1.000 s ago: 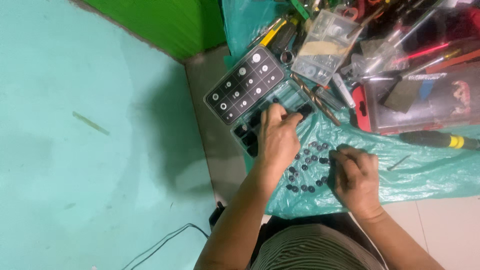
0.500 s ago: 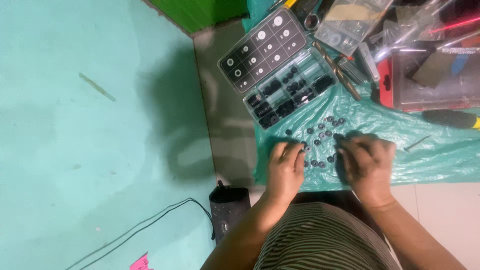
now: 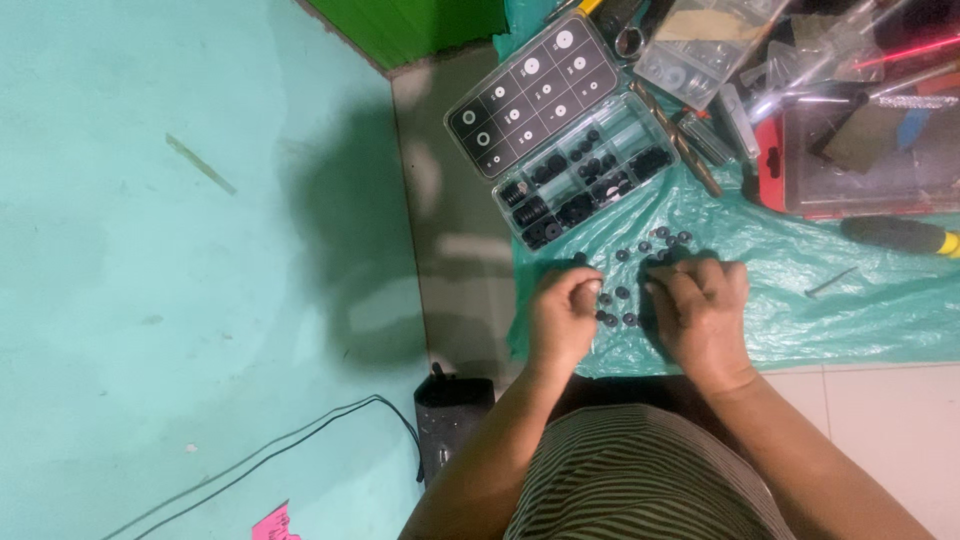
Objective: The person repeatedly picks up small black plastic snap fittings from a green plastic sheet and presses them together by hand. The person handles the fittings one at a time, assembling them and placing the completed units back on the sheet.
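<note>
Below the head camera, two bare hands are seen resting on a sheet of green plastic film (image 3: pixel 800 290) spread over a pale floor. The left hand (image 3: pixel 565 312) is curled into a loose fist, its fingers (image 3: pixel 585 285) bent inward; whether anything is pinched inside cannot be told. The right hand (image 3: pixel 700 305) lies palm down, fingers (image 3: pixel 690 275) close together and pressed onto the film. Small black washers (image 3: pixel 625 290) are scattered on the film between and just beyond the two hands, some touching the fingertips.

Beyond the washers, a clear plastic organiser box (image 3: pixel 590 185) stands open, tilted on a diagonal. Its compartments are partly filled with more black rings, and its opened lid (image 3: pixel 530 95), lined with a dark card showing ring shapes, lies flat beside it.

To the right, the way is crowded: a long drill bit (image 3: pixel 675 140) lies against the box, clear plastic bags (image 3: pixel 710 45) of small parts are heaped behind it, and a red-edged case (image 3: pixel 860 150) sits near the edge of view. A screwdriver with a black and yellow handle (image 3: pixel 900 236) rests on the film, and a thin metal pin (image 3: pixel 832 283) lies apart from it.

A turquoise painted surface (image 3: pixel 180 300) fills the left side, with a green panel (image 3: pixel 420 25) at the top. A black cable (image 3: pixel 260 460) runs to a small black device (image 3: pixel 450 410) near a striped garment (image 3: pixel 640 480).
</note>
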